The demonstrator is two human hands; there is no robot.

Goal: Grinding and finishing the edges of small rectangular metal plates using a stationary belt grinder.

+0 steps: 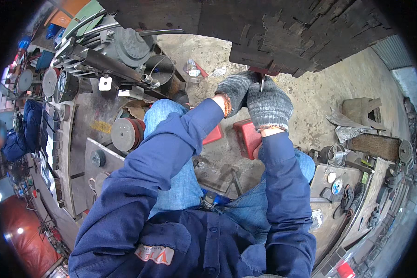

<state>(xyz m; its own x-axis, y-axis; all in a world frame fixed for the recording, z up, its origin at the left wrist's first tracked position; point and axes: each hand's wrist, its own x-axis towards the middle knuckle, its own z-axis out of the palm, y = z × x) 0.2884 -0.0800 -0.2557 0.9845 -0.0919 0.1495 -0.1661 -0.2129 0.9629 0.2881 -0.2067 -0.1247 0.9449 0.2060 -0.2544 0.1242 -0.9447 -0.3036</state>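
A navy-blue cotton work shirt [213,243] fills the foreground, its long sleeves reaching forward over faded blue denim jeans [164,113] toward a broad, dark, flaking panel [282,34]. In ribbed grey knit gloves with orange-edged cuffs, the left hand [236,90] and the right hand [269,105] meet at the panel's lower edge, fingers curled inward. A thin, silvery metal strip [262,83] stands between them, against the right hand's fingertips and just below a dark-red piece [269,72]. Each grip looks narrow, but its fingertips are hidden, and what it holds cannot be told. Below, two red box-like supports [246,137] stand on a stained concrete floor [310,99]. At left sits a thick, round grey wheel with a red side [126,134]; at right, a blue-centred disc [337,186] lies on a grey-brown desk [350,175].
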